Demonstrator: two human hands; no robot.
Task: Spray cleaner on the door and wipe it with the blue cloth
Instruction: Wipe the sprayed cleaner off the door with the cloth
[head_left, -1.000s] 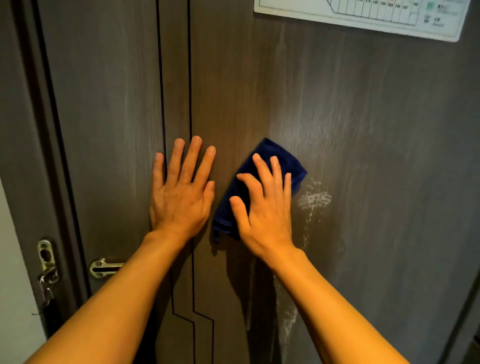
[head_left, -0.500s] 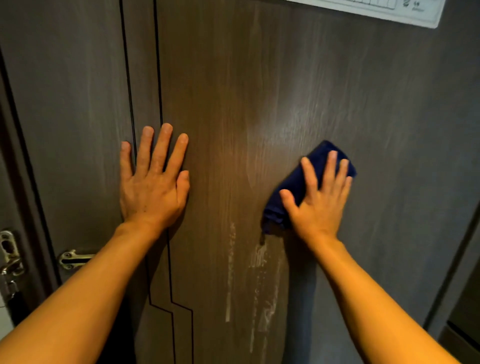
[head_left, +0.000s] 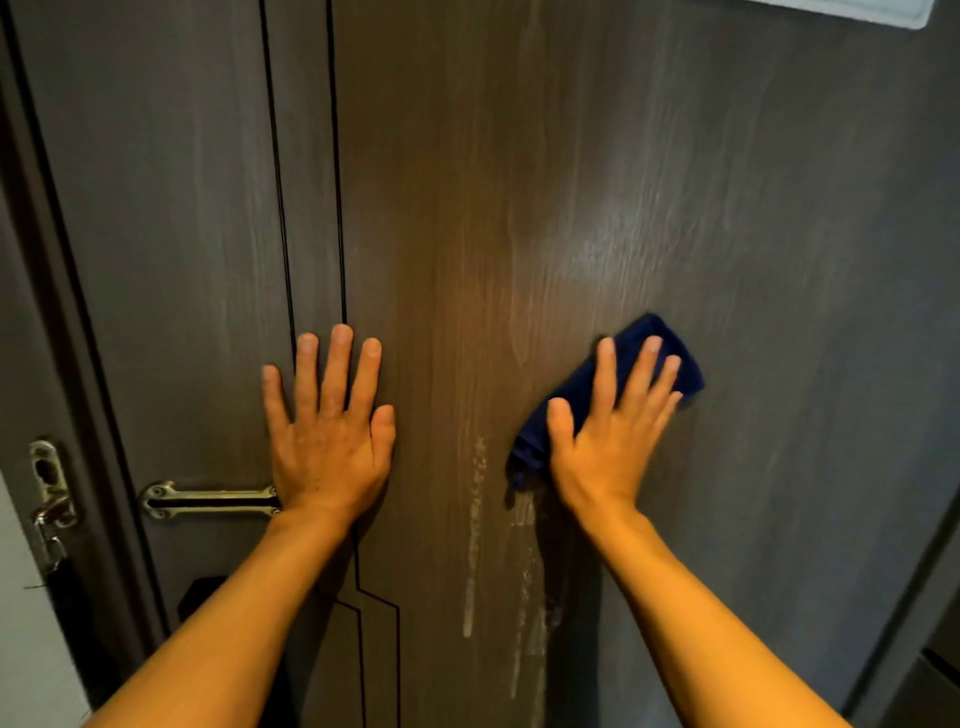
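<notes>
The right hand (head_left: 608, 441), fingers spread flat, pinned the soft, light cloth (head_left: 670, 343) against the door (head_left: 675, 182), right of the braced, empty left hand (head_left: 327, 436); it likely needed broad palm pressure.

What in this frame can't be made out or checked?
- Spray bottle: nowhere in the head view.
- White sheet on the door: cut off by the top edge, print unreadable.
- Blue cloth: mostly hidden under the right hand.
- Brass latch bar: its right end hidden behind the left hand.
- Door's lower part: blocked by both forearms.
</notes>
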